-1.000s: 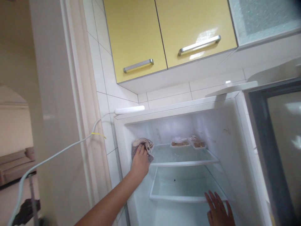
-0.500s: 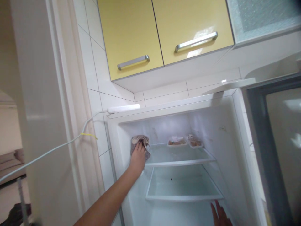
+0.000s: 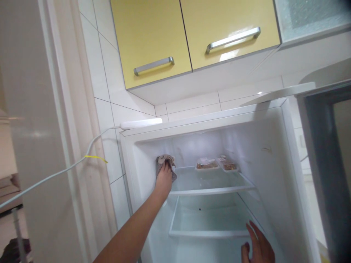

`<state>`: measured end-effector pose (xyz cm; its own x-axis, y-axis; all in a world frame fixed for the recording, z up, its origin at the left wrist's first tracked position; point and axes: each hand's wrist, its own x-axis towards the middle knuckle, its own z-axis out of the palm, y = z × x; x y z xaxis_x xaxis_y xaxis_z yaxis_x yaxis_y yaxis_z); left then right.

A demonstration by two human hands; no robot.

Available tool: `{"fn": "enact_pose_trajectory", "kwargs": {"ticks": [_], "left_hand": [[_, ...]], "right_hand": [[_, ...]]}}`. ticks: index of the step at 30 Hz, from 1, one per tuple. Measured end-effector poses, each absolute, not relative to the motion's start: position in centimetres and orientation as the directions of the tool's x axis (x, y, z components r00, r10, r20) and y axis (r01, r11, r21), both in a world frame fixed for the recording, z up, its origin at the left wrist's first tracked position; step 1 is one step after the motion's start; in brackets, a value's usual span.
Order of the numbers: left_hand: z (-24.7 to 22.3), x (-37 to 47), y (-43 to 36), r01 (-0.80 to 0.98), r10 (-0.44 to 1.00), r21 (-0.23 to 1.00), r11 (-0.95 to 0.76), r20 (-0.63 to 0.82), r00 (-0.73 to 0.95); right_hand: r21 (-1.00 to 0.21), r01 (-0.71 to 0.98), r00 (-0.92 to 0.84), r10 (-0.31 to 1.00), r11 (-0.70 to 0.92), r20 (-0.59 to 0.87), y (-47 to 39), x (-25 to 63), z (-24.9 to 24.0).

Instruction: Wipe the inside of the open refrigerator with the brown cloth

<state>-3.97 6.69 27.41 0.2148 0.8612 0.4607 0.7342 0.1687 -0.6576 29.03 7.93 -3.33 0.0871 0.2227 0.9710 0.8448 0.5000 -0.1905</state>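
Note:
My left hand (image 3: 163, 179) grips a crumpled grey-brown cloth (image 3: 166, 160) against the inner left wall of an open fridge (image 3: 128, 146), near the left end of the upper shelf (image 3: 211, 190). At the lower right, my right hand (image 3: 257, 244) has its fingers apart and holds nothing, in front of the right edge of the lower shelf (image 3: 203, 233). Two clear-wrapped food packs, one left (image 3: 207, 165) and one right (image 3: 229, 166), sit at the back of the upper shelf. A small dark speck shows on the lower shelf.
The fridge door (image 3: 315, 164) stands open at the right. Yellow cupboards (image 3: 153, 36) with metal handles hang above. A white device (image 3: 141, 124) on the fridge top trails a cable (image 3: 55, 175) to the left, past the door frame.
My left hand and the cloth have shifted slightly right. My right hand has risen further into view, with more of its fingers and thumb showing. The view has shifted a little.

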Motion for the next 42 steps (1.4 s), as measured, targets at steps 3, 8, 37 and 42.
{"fn": "enact_pose_trajectory", "kwargs": {"ticks": [3,8,37,42], "left_hand": [[27.2,-4.2,7.7,0.755,0.851,-0.634,0.168,0.479,0.213],[26.9,-4.7,9.9,0.797,0.845,-0.584,0.155,0.496,0.198],[26.6,-4.3,16.3,0.815,0.852,-0.534,0.225,0.513,0.101],[27.0,-3.0,11.8,0.798,0.881,-0.553,0.238,0.469,0.062]], "right_hand": [[-0.262,0.845,0.182,0.210,0.467,0.961,8.7,29.0,4.2],[-0.181,0.876,0.099,0.202,0.447,0.974,11.6,29.1,11.2],[0.087,0.909,-0.119,0.055,0.407,0.991,16.3,31.6,11.1],[0.074,0.908,-0.117,0.079,0.413,0.990,16.0,31.6,11.2]]}}
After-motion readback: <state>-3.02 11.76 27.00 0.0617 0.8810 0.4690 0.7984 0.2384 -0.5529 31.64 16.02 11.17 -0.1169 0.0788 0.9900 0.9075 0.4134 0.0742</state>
